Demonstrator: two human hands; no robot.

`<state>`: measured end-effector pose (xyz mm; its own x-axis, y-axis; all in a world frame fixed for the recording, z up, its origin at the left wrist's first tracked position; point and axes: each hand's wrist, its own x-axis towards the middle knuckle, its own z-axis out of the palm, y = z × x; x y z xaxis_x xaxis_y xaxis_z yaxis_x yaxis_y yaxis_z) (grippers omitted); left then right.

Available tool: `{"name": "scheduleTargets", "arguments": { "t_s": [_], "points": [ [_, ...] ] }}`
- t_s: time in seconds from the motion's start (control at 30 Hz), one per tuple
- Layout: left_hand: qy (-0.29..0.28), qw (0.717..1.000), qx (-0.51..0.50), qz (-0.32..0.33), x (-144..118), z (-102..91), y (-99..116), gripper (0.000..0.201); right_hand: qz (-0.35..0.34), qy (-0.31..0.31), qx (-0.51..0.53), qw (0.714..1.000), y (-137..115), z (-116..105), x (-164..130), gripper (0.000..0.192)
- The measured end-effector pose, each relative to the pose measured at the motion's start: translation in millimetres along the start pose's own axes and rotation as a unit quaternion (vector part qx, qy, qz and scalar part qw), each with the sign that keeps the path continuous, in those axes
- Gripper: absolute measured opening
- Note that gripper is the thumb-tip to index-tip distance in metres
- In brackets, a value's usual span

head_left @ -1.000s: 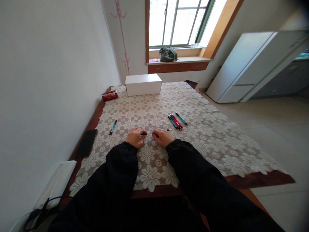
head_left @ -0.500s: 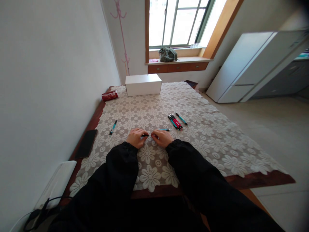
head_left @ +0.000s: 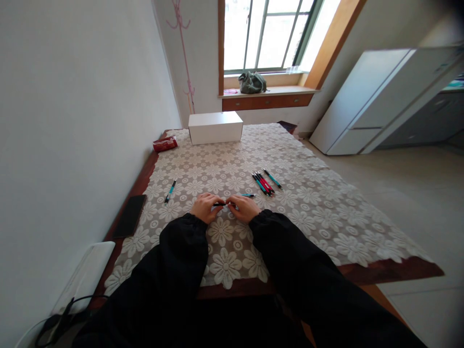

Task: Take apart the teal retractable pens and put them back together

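Observation:
My left hand (head_left: 203, 207) and my right hand (head_left: 245, 207) rest close together on the lace tablecloth (head_left: 311, 203), fingertips nearly meeting. Between them they pinch a thin pen (head_left: 219, 204), dark at the left end; which parts each hand grips is too small to tell. A blue pen piece (head_left: 248, 195) lies just beyond my right hand. A bunch of several red, blue and black pens (head_left: 264, 182) lies further right. A single blue pen (head_left: 170, 190) lies to the left of my left hand.
A white box (head_left: 215, 127) stands at the table's far end, a red packet (head_left: 164, 143) beside it at the left. A black phone (head_left: 129, 215) lies on the bare wood by the wall. A white cabinet (head_left: 377, 101) stands at the right.
My hands have drawn closer together along the pen, so less of it shows between them. Everything else on the table is unmoved.

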<state>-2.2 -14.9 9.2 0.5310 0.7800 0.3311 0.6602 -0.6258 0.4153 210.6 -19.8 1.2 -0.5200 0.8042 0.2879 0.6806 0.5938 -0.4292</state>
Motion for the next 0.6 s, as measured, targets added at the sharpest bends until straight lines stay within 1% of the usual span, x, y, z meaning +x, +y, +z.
{"name": "scheduleTargets", "arguments": {
  "t_s": [0.23,0.47,0.6],
  "points": [
    [0.003,1.0,-0.023,0.004,0.6,1.1,-2.2,0.016,-0.005,0.02,0.065,0.998,-0.9,-0.2,-0.4,0.035],
    [0.005,0.999,-0.037,0.008,0.6,2.0,-2.4,0.016,-0.008,0.011,0.108,0.994,-2.0,1.1,-0.7,0.036],
    [0.014,0.999,-0.04,-0.008,0.6,0.7,-0.2,0.018,-0.008,0.018,0.089,0.996,-3.3,-1.6,-1.4,0.038]
  ]
}}
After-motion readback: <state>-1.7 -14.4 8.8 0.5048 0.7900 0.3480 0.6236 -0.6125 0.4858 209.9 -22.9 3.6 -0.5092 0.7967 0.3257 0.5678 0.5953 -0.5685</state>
